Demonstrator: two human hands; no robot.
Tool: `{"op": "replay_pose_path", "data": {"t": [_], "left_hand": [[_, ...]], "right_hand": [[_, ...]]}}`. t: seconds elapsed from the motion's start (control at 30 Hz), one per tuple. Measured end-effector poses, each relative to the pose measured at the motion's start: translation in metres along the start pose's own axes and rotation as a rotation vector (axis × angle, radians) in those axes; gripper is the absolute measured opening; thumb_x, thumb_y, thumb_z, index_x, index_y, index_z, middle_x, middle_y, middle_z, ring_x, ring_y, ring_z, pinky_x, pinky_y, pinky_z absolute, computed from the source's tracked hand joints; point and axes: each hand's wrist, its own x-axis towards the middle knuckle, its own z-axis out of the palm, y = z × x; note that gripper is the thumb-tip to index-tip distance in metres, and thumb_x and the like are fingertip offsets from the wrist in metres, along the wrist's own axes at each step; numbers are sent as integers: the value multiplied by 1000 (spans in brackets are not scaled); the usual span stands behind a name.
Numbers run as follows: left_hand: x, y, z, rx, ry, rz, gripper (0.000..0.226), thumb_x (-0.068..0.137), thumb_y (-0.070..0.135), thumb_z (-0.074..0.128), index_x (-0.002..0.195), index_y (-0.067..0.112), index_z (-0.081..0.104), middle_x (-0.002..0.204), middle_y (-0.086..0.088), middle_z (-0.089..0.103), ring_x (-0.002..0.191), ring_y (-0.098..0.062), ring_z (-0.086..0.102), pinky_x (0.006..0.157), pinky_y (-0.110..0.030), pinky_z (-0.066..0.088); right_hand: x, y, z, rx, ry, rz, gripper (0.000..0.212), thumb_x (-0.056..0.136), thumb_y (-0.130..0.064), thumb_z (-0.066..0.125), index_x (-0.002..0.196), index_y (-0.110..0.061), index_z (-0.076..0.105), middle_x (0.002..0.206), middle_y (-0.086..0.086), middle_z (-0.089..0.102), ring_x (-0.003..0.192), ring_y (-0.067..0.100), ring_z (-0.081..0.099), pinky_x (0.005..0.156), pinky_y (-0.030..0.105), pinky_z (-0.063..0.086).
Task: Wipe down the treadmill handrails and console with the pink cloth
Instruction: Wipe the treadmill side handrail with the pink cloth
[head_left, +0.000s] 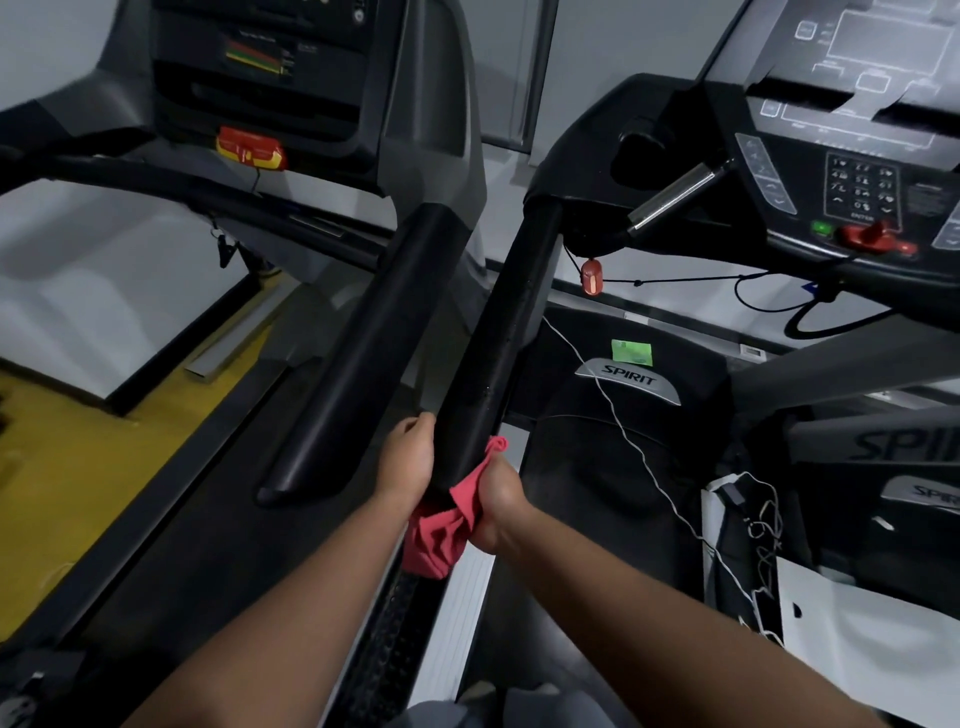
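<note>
A black padded handrail (506, 322) of the right treadmill runs from its console (852, 156) down to my hands. My left hand (408, 457) grips the near end of this rail from the left side. On the rail's right side, my right hand (493, 506) holds the pink cloth (441, 530) against the rail's end. The cloth is bunched, and part of it hangs below the rail. A second black handrail (358, 358), belonging to the left treadmill, lies just left of my left hand.
The left treadmill's console (260, 67) with a red and yellow stop button (251, 147) stands at the back left. A red safety key (591, 276) on a cord hangs by the right console. A white cable (623, 431) crosses the right treadmill's hood. The floor at left is yellow (62, 488).
</note>
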Motion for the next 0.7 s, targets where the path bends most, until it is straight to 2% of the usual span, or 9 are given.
{"op": "replay_pose_path", "data": {"t": [0.07, 0.17, 0.23, 0.27, 0.33, 0.37, 0.53, 0.63, 0.7], "left_hand": [[0, 0, 0, 3, 1, -2, 35, 79, 37, 45, 75, 6, 61, 81, -15, 64, 85, -33, 62, 81, -47, 49], [-6, 4, 1, 17, 33, 4, 34, 85, 34, 47, 83, 4, 63, 85, -15, 65, 89, -33, 61, 78, -43, 47], [-8, 5, 1, 61, 80, 47, 26, 90, 28, 48, 89, 6, 62, 87, -10, 64, 90, -30, 59, 74, -36, 41], [-9, 4, 0, 89, 104, 78, 21, 91, 27, 49, 90, 9, 60, 88, -8, 63, 90, -28, 59, 73, -33, 39], [-11, 7, -3, 154, 129, 153, 16, 93, 26, 51, 90, 12, 58, 88, -5, 61, 87, -24, 57, 73, -30, 39], [-13, 9, -5, 167, 132, 197, 15, 93, 25, 52, 89, 12, 58, 87, -3, 61, 85, -22, 56, 73, -28, 39], [-33, 25, -14, 40, 103, 341, 25, 94, 23, 51, 80, 3, 56, 70, -4, 59, 68, -17, 54, 66, -33, 40], [-48, 25, -14, 23, 71, 419, 24, 94, 25, 51, 77, 9, 56, 69, -2, 59, 65, -15, 55, 67, -36, 45], [-56, 23, -13, 51, 102, 487, 16, 93, 22, 53, 78, 16, 56, 78, 2, 60, 76, -13, 58, 72, -31, 48]], "right_hand": [[-4, -2, 0, -28, 14, -29, 39, 101, -33, 36, 89, -10, 65, 70, 9, 69, 68, 24, 63, 63, 32, 53], [-12, 1, 1, -177, 89, -63, 38, 103, -32, 28, 99, -10, 59, 80, 8, 62, 71, 21, 58, 59, 29, 47], [-12, 4, -2, -345, 154, -165, 27, 102, -31, 27, 110, -13, 47, 90, 5, 53, 77, 17, 51, 70, 30, 41], [-13, 5, -4, -414, 183, -250, 20, 101, -30, 30, 110, -16, 43, 97, 6, 53, 83, 17, 51, 77, 31, 40], [-13, 4, -7, -504, 211, -387, 4, 97, -27, 42, 99, -24, 43, 112, 9, 54, 97, 20, 53, 83, 31, 40], [-14, 3, -7, -533, 211, -445, 3, 94, -26, 48, 94, -26, 44, 115, 11, 54, 99, 21, 54, 83, 30, 42], [-15, -3, 2, -683, 187, -576, 18, 84, -22, 67, 98, -17, 56, 115, 9, 48, 83, 8, 56, 86, 26, 48], [-18, -5, 4, -648, 156, -527, 25, 91, -29, 58, 111, -16, 55, 109, -2, 30, 83, 6, 48, 90, 24, 42], [-18, -7, 5, -624, 162, -502, 25, 95, -29, 49, 114, -15, 58, 110, -1, 31, 90, 12, 48, 95, 31, 43]]}}
